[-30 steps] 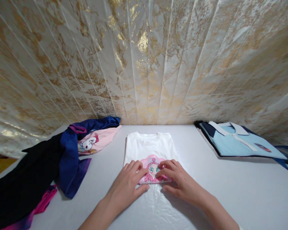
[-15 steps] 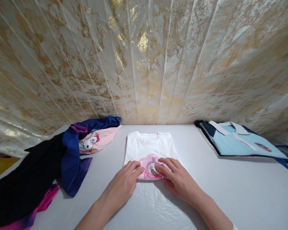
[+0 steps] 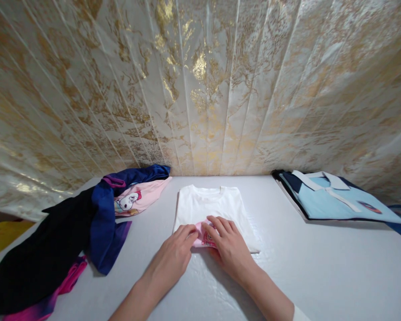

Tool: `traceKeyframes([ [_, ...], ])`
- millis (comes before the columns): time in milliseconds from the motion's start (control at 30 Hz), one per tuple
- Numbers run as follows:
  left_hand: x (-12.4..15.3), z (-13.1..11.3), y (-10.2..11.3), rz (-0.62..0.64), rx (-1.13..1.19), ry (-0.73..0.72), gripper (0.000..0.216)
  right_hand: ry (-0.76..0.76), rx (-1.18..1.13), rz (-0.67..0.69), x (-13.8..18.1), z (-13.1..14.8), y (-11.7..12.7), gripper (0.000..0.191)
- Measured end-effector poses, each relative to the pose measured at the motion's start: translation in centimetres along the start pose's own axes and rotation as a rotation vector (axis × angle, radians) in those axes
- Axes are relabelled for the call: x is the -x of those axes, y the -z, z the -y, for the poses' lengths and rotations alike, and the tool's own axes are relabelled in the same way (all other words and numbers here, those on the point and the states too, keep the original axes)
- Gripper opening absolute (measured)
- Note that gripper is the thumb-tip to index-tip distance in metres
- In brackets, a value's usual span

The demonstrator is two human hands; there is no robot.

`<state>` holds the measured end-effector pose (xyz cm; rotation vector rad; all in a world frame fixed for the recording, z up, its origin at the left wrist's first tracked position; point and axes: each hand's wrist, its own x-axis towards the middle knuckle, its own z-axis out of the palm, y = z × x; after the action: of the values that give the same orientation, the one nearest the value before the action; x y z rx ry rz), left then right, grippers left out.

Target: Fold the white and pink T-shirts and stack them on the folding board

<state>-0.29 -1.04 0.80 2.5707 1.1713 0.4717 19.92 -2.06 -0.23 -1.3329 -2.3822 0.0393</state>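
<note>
A white T-shirt (image 3: 203,205) lies folded on the table, its neckline at the far side and a shiny pink print at its near edge. My left hand (image 3: 175,247) pinches the left end of the pink part between thumb and fingers. Curled over the top of the print is my right hand (image 3: 229,245), with its thumb at the near edge and partly hidden. Most of the print is covered by the fingers. The shirt's near right corner shows flat on the table beyond my right hand.
Unfolded clothes lie at the left: a black garment (image 3: 50,240), a blue one (image 3: 103,236) and a pink one with a cartoon dog (image 3: 147,196). A folded light-blue polo shirt (image 3: 334,200) tops a stack at the right. A gold-patterned curtain (image 3: 200,89) hangs behind the white table (image 3: 321,276).
My right hand has moved left across the print, closer to my left hand, uncovering the shirt's near right corner. My left hand has stayed nearly in place. The view has shifted slightly.
</note>
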Motion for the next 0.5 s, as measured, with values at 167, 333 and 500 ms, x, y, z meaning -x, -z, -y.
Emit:
traceKeyframes([
  [167, 0.1, 0.3, 0.1, -0.009, 0.023, -0.016, 0.055, -0.043, 0.047, -0.009, 0.9, -0.8, 0.3, 0.058],
  [333, 0.4, 0.6, 0.4, -0.008, 0.041, -0.011, 0.056, -0.09, 0.058, -0.045, 3.2, -2.9, 0.9, 0.06],
  [500, 0.3, 0.8, 0.5, -0.023, 0.053, -0.009, 0.054, -0.148, 0.015, -0.055, 4.9, -4.0, 2.1, 0.054],
])
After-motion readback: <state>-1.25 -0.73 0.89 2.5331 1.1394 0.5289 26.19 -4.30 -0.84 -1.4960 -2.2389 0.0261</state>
